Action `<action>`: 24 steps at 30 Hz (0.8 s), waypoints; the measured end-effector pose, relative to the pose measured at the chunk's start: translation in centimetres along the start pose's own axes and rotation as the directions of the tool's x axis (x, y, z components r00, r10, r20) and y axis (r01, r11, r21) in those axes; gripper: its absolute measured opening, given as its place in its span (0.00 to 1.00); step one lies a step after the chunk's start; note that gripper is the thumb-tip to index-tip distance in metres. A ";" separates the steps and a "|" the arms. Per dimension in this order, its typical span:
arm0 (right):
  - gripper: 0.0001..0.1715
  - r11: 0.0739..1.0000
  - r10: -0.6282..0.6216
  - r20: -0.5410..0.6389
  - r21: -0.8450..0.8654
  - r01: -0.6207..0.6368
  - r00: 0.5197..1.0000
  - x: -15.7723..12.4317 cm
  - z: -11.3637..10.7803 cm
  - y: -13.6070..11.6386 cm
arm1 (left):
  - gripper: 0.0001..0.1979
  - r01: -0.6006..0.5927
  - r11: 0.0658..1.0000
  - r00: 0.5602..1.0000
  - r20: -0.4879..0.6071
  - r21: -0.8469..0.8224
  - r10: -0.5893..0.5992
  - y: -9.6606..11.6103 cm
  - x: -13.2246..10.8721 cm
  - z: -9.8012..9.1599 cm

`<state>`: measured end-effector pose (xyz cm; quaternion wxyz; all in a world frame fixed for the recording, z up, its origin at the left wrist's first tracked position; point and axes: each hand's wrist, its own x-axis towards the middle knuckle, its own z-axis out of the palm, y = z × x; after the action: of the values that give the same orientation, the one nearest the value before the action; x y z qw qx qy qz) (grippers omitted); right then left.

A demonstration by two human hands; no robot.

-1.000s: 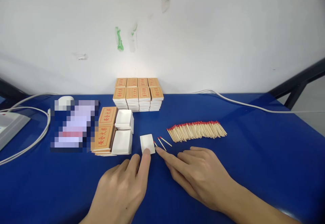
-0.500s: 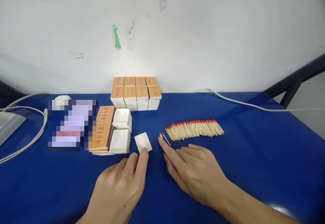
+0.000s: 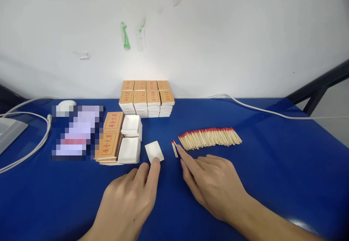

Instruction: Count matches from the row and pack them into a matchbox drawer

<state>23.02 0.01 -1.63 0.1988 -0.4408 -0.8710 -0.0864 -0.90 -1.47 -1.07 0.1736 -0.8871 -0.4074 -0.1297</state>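
Observation:
A small white matchbox tray lies on the blue table, tilted a little. My left hand has its index fingertip on the tray's near corner, with the other fingers curled; its thumb is hidden. To the right of the tray, a few loose matches with red heads lie side by side. My right hand points its index finger at their right side, thumb apart from it, holding nothing. Just beyond this hand stretches a long row of matches, red heads facing the wall.
Stacked white trays and orange matchbox sleeves stand left of the loose tray. Assembled matchboxes are piled against the wall. A blurred phone, a white mouse and a white cable lie at the left.
My right index finger has shifted right, off the loose matches, which now lie closer together and more in line. My left hand stays at the tray. The view has tilted slightly.

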 end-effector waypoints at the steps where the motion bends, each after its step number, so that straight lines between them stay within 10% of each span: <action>1: 0.24 1.000 0.000 0.001 0.010 0.000 1.000 0.0 0.0 0.0 | 0.26 0.003 1.000 1.000 -0.001 0.006 -0.003 0.0 0.0 0.0; 24: 0.25 0.989 0.032 0.025 0.143 -0.036 0.999 -0.6 -0.5 -1.0 | 0.28 -0.019 0.999 1.000 0.010 -0.026 0.019 0.0 0.4 -0.3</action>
<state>22.63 -1.18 -1.39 0.2216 -0.4410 -0.8696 -0.0149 -0.70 -1.33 -0.69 0.1610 -0.8938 -0.3982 -0.1290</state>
